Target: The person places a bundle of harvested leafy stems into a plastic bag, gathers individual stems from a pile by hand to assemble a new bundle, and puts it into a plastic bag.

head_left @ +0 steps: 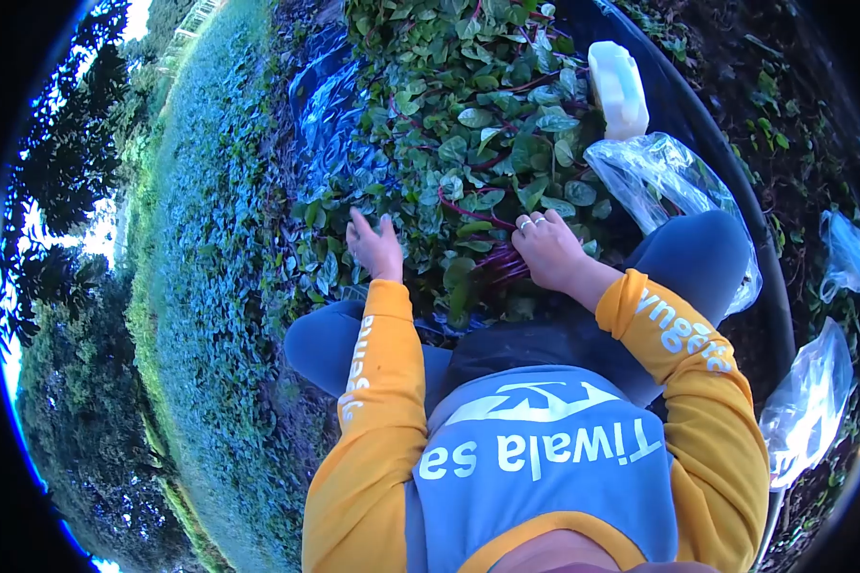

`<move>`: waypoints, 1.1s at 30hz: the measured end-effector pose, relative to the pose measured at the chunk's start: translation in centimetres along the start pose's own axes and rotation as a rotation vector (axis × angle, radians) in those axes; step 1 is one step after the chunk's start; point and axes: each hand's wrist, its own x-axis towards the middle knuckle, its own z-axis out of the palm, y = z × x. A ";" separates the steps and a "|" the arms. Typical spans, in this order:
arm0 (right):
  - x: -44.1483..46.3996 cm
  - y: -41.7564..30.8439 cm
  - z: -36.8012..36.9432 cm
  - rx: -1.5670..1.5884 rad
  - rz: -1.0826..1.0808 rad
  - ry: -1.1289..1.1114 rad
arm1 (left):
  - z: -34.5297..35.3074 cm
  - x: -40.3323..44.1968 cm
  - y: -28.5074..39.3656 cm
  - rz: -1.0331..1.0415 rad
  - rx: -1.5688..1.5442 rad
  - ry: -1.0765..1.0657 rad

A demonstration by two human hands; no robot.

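A large heap of Malabar spinach (487,115), with glossy green leaves and purple-red stems, lies in front of my crossed legs. My right hand (550,250), with rings on it, is closed around a bunch of purple stems (500,265) at the near side of the heap. One longer red stem arches up and left from there. My left hand (376,248) is at the heap's left edge, its fingers spread over the leaves, with nothing visible in it. Some fingertips of my right hand are hidden among the stems.
A white plastic container (618,91) stands right of the heap, above a clear plastic bag (669,177). More plastic bags (809,406) lie farther right. Blue-lit plastic sheeting (330,115) is at the left, beside low green growth (215,239).
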 end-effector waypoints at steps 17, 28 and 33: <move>0.6 -0.8 -0.3 -0.059 -0.059 -0.048 | 0.2 -6.8 12.5 0.184 -0.171 -0.366; 0.7 -0.6 -0.4 -0.048 -0.084 -0.084 | 0.4 1.3 3.7 -0.015 -0.423 -0.666; 0.5 -0.6 -0.1 -0.082 -0.109 -0.026 | -0.3 -1.2 10.2 0.131 -0.048 -0.620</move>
